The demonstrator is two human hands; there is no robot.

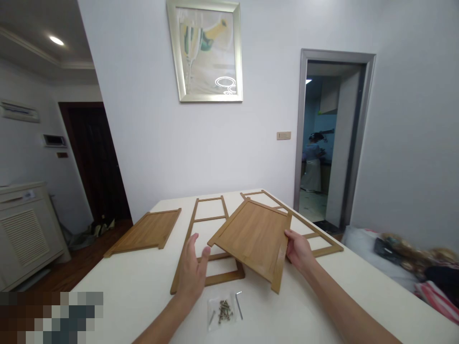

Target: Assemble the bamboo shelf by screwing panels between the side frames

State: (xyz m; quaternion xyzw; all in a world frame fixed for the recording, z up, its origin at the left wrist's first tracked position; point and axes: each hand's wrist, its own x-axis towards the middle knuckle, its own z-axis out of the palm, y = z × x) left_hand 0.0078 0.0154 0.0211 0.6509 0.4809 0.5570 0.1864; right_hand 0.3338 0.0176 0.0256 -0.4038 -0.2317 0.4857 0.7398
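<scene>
My right hand (298,249) grips the right edge strip of a brown wooden panel (254,234), which is tilted up over the table. Fingers apart and nothing in them, my left hand (193,267) hovers left of that panel, over a ladder-like wooden frame (189,224) lying flat. A second wooden frame (308,224) lies behind and to the right, partly covered by the held panel. Another wooden panel (148,230) rests flat at the left. Near me are a clear bag of screws (221,310) and a hex key (239,306).
Everything lies on a white table (118,296) against a wall with a framed picture (210,52). Right of the table are piled bags and cloth (401,258). Beyond a doorway (299,143), a person (312,160) stands in another room. A louvred cabinet (28,234) stands left.
</scene>
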